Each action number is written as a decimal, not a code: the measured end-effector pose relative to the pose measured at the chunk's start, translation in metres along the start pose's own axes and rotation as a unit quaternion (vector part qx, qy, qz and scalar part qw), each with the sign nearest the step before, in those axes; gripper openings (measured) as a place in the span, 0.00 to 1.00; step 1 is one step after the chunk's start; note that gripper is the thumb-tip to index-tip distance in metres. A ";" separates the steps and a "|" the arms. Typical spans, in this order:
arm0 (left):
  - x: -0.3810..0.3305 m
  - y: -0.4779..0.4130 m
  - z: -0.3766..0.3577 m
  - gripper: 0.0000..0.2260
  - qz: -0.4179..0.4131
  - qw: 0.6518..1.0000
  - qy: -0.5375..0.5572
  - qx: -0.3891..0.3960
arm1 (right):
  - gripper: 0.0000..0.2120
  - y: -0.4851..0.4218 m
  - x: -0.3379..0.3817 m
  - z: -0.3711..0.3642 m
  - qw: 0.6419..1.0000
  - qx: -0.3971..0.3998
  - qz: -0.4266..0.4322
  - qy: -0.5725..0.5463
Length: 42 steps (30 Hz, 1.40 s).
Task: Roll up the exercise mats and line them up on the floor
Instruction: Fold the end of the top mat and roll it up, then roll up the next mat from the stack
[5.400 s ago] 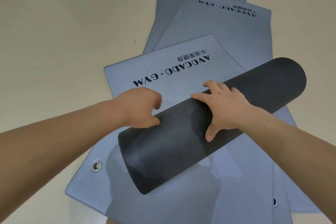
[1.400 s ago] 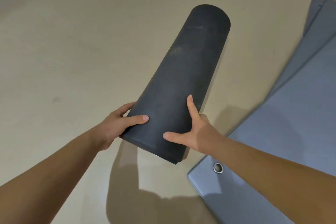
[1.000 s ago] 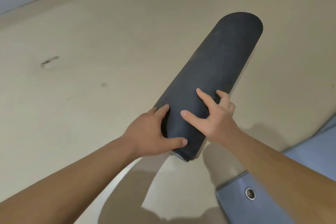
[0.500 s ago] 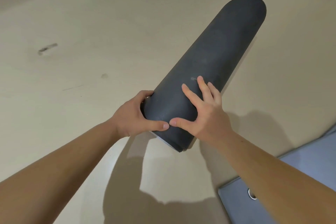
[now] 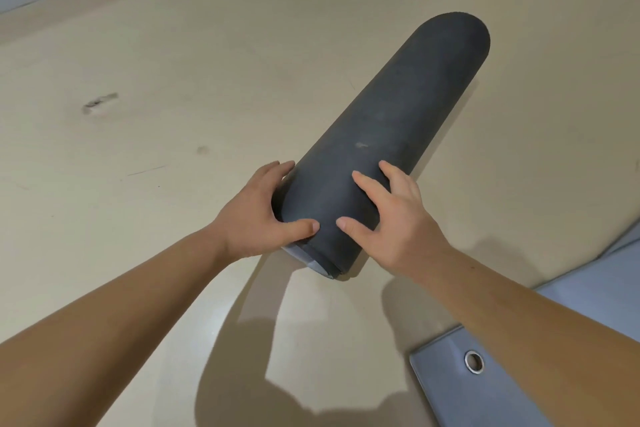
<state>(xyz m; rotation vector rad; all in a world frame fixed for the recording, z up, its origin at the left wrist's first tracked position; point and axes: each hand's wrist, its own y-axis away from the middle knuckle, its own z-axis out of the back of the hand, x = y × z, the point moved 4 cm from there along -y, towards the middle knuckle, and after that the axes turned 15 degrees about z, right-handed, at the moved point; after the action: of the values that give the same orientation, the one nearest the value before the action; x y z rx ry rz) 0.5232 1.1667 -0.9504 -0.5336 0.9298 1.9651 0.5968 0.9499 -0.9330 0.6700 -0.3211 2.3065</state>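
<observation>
You're bringing the rolled dark grey foam mat [image 5: 391, 128] down onto the beige floor [image 5: 166, 73], clear of the flat blue-grey mats [image 5: 519, 395]. Your left hand [image 5: 259, 215] is cupping its near end, and your right hand [image 5: 394, 225] is resting spread fingers [image 5: 365, 188] on top. The first roll is nearly placed.

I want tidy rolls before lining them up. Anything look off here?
Slightly. At the near end of the rolled mat, below the left hand, lighter grey inner layers poke out past the dark outer wrap, so the roll's edges are not flush.
</observation>
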 end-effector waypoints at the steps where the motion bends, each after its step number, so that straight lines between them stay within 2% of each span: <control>1: -0.005 0.003 0.003 0.43 -0.013 1.000 -0.008 -0.021 | 0.34 0.002 0.000 0.002 1.000 0.003 -0.002 0.004; 5: -0.022 0.008 0.004 0.36 -0.053 0.993 -0.081 -0.073 | 0.31 0.005 -0.003 0.009 0.998 0.041 -0.031 -0.026; 8: -0.031 0.008 0.001 0.33 -0.055 0.988 -0.119 -0.082 | 0.32 0.005 -0.007 0.011 0.996 0.047 -0.050 -0.060; 11: -0.034 0.009 -0.003 0.33 -0.055 0.987 -0.123 -0.087 | 0.32 0.010 -0.009 0.013 0.992 0.043 -0.067 -0.094; 15: -0.038 0.010 -0.005 0.33 -0.049 0.985 -0.116 -0.118 | 0.31 0.018 -0.012 0.018 0.992 0.041 -0.073 -0.093; 22: -0.046 0.006 -0.001 0.29 -0.035 0.984 -0.123 -0.123 | 0.26 0.020 -0.011 0.023 0.991 0.058 -0.082 -0.086; 25: -0.057 0.012 0.004 0.25 -0.067 0.978 -0.138 -0.141 | 0.24 0.024 -0.012 0.029 0.993 0.068 -0.075 -0.058; 28: -0.081 0.028 -0.004 0.18 -0.147 0.965 -0.149 -0.159 | 0.22 0.041 -0.024 0.040 0.993 0.075 -0.082 -0.042; 32: -0.122 0.053 -0.060 0.13 -0.269 0.946 -0.167 -0.074 | 0.21 0.088 -0.059 0.063 0.984 0.116 -0.138 -0.015; 37: -0.169 0.072 -0.176 0.18 -0.321 0.918 -0.218 0.080 | 0.20 0.183 -0.111 0.103 0.965 0.134 -0.222 0.028; 40: -0.195 0.092 -0.249 0.22 -0.346 0.886 -0.263 0.163 | 0.18 0.255 -0.136 0.132 0.955 0.115 -0.269 0.050; 42: -0.206 0.115 -0.300 0.22 -0.369 0.847 -0.319 0.213 | 0.18 0.311 -0.146 0.148 0.945 0.090 -0.313 0.039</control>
<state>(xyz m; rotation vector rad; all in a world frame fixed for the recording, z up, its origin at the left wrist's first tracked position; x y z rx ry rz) 0.5379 0.7853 -0.9552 0.0533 0.5659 1.0545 0.5282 0.5835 -0.9014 0.6518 0.1345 1.7520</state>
